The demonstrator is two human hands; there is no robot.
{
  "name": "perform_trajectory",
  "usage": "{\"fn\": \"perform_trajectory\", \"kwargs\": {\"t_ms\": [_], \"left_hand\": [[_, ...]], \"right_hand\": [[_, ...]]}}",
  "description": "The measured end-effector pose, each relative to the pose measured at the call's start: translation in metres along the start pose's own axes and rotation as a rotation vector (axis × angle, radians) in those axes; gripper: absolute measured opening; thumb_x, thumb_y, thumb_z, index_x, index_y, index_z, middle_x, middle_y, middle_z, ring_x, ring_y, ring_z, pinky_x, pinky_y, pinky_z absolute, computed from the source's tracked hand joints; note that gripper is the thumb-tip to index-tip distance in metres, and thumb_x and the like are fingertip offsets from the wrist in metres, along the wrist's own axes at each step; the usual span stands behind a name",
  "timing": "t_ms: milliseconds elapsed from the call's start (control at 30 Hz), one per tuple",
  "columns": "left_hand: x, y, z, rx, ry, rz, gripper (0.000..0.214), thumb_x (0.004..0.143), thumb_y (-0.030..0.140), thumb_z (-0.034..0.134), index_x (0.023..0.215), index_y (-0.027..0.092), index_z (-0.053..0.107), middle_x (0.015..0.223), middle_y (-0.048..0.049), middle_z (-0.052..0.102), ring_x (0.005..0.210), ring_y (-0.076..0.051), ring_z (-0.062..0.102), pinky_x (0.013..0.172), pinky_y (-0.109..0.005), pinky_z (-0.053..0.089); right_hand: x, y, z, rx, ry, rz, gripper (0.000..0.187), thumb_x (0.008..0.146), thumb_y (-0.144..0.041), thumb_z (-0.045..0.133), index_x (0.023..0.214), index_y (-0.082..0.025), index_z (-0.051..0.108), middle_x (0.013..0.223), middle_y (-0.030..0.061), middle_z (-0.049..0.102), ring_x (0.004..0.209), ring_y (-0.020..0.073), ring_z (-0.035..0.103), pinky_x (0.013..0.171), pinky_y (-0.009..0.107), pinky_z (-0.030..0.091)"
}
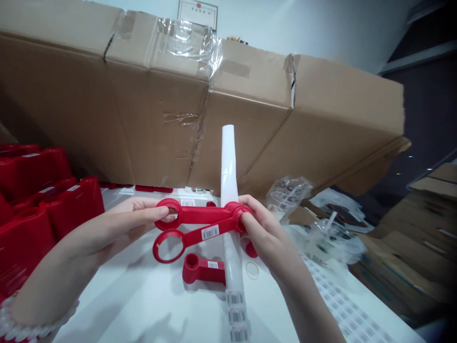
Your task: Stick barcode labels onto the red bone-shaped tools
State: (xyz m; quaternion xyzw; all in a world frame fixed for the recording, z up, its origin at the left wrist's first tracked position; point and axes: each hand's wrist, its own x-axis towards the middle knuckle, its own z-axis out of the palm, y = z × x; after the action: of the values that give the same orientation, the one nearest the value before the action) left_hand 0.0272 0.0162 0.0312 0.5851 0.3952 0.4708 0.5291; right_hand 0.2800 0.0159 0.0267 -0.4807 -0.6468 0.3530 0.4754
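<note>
Looking near first, I see a white label strip (235, 300) over the tabletop (143, 305) beside a loose red wrench (200, 270). Just beyond, my left hand (114, 228) and right hand (264, 233) have fingers clamped on opposite ends of two red wrenches (200, 215). Cardboard boxes (250, 119) stand far behind.

One camera, worn on the person's head, looked forward and down across the white tabletop (150, 300) from just above its near edge. It sat close: the left hand (121, 224) and right hand (266, 231), with the red wrenches (200, 224) in their fingers (143, 209), filled the middle of the frame over the tabletop. Behind the tabletop, cardboard boxes (250, 119) closed the view, their top line slanting down to the right.
</note>
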Motion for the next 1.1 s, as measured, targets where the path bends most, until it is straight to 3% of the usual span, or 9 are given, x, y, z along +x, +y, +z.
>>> {"fn": "perform_trajectory", "kwargs": {"t_ms": [67,133,233,333,433,500,667,833,1100], "left_hand": [[0.002,0.0,0.001,-0.036,-0.158,-0.093,0.022,0.091,0.042,0.066,0.087,0.026,0.081,0.096,-0.0063,0.08,0.099,-0.027,0.073,0.095,-0.037,0.058],[0.006,-0.004,0.001,0.024,-0.108,-0.08,0.027,0.094,0.049,0.063,0.09,0.027,0.078,0.104,-0.0051,0.078,0.107,-0.026,0.07,0.1,-0.035,0.052],[0.01,-0.016,0.001,0.303,0.149,0.061,0.033,0.091,0.06,0.063,0.1,0.029,0.07,0.109,-0.0033,0.074,0.109,-0.028,0.067,0.093,-0.039,0.051],[0.006,-0.02,0.005,0.594,0.527,0.322,0.033,0.09,0.056,0.065,0.111,0.031,0.061,0.117,-0.0021,0.069,0.106,-0.027,0.066,0.085,-0.037,0.052],[-0.01,-0.011,0.017,0.634,0.723,0.45,0.031,0.091,0.049,0.065,0.116,0.033,0.058,0.11,-0.0007,0.068,0.095,-0.024,0.067,0.071,-0.031,0.054],[-0.021,-0.003,0.025,0.515,0.675,0.428,0.029,0.088,0.049,0.068,0.109,0.032,0.06,0.097,0.0014,0.068,0.075,-0.019,0.067,0.055,-0.026,0.052],[-0.026,0.001,0.04,0.282,0.364,0.123,0.032,0.082,0.05,0.074,0.102,0.03,0.059,0.085,0.0041,0.068,0.038,-0.009,0.05,0.028,-0.018,0.035],[-0.018,-0.008,0.043,0.195,0.295,0.098,0.035,0.081,0.047,0.076,0.102,0.029,0.053,0.08,0.0075,0.067,0.034,-0.005,0.045,0.028,-0.013,0.031],[-0.022,-0.01,0.051,0.261,0.342,0.117,0.03,0.086,0.05,0.072,0.099,0.03,0.054,0.078,0.0087,0.065,0.045,-0.006,0.045,0.042,-0.017,0.037]], "right_hand": [[0.0,0.0,0.001,-0.073,0.016,-0.034,0.02,0.1,-0.031,0.045,0.087,-0.022,0.057,0.068,-0.0044,0.051,0.053,0.0113,0.041,0.049,0.026,0.031],[0.0,0.002,0.003,-0.163,0.04,-0.082,0.022,0.101,-0.029,0.042,0.085,-0.022,0.055,0.073,-0.0026,0.056,0.061,0.0136,0.047,0.056,0.028,0.037],[-0.001,0.007,0.007,-0.293,0.086,-0.124,0.023,0.102,-0.025,0.037,0.084,-0.023,0.052,0.076,-0.0018,0.06,0.072,0.0172,0.055,0.066,0.031,0.04],[-0.002,0.01,0.011,-0.38,0.135,-0.114,0.024,0.104,-0.025,0.033,0.085,-0.024,0.048,0.076,-0.0019,0.061,0.071,0.0183,0.056,0.065,0.032,0.04],[-0.005,0.01,0.014,-0.448,0.149,-0.107,0.024,0.105,-0.028,0.033,0.084,-0.024,0.045,0.073,-0.0019,0.06,0.067,0.0188,0.057,0.061,0.033,0.038],[-0.007,0.008,0.017,-0.491,0.136,-0.086,0.024,0.105,-0.028,0.032,0.084,-0.024,0.044,0.07,-0.0023,0.059,0.063,0.0187,0.056,0.058,0.033,0.036],[-0.012,0.002,0.023,-0.469,0.094,-0.046,0.024,0.105,-0.028,0.032,0.083,-0.025,0.042,0.068,-0.0029,0.059,0.061,0.0177,0.057,0.054,0.03,0.037],[-0.018,-0.002,0.023,-0.369,0.071,-0.051,0.025,0.105,-0.028,0.033,0.083,-0.025,0.046,0.069,-0.003,0.06,0.062,0.0157,0.057,0.055,0.027,0.041],[-0.017,0.001,0.024,-0.329,0.069,-0.041,0.026,0.104,-0.028,0.034,0.081,-0.024,0.045,0.066,-0.0038,0.056,0.057,0.0141,0.052,0.05,0.026,0.037]]}}
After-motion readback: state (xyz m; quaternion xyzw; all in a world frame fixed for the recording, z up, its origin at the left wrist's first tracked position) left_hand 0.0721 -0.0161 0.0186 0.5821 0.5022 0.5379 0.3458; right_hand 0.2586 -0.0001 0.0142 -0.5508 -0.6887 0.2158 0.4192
